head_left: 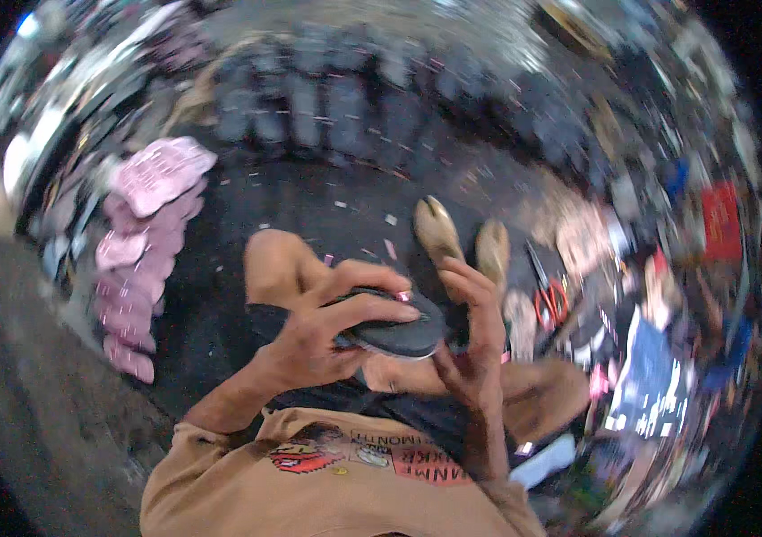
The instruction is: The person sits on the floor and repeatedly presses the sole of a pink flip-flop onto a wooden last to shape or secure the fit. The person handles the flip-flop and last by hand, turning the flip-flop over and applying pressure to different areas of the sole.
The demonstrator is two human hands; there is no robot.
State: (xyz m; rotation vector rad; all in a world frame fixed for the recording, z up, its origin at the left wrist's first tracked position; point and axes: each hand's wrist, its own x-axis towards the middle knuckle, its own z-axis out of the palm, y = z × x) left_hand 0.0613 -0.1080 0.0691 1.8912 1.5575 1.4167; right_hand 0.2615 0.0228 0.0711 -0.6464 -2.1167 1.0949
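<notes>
My left hand (327, 327) is closed around a dark shoe (396, 335) with a thin pale edge along its sole, held above my lap. Its fingers lie across the top of the shoe, hiding part of it. My right hand (477, 336) is just right of the shoe's rounded end, with fingers and thumb apart. Whether its thumb touches the shoe I cannot tell. Beyond that hand stand two tan, foot-shaped shoe lasts (436, 231), one beside the other.
Pink sole-shaped pieces (135, 268) lie in an overlapping row at left. Rows of dark shoes (309, 107), blurred, line the far side. Scissors (552, 300) with red handles lie at right, near a blue-and-white package (650, 371). Small scraps dot the dark mat (300, 201).
</notes>
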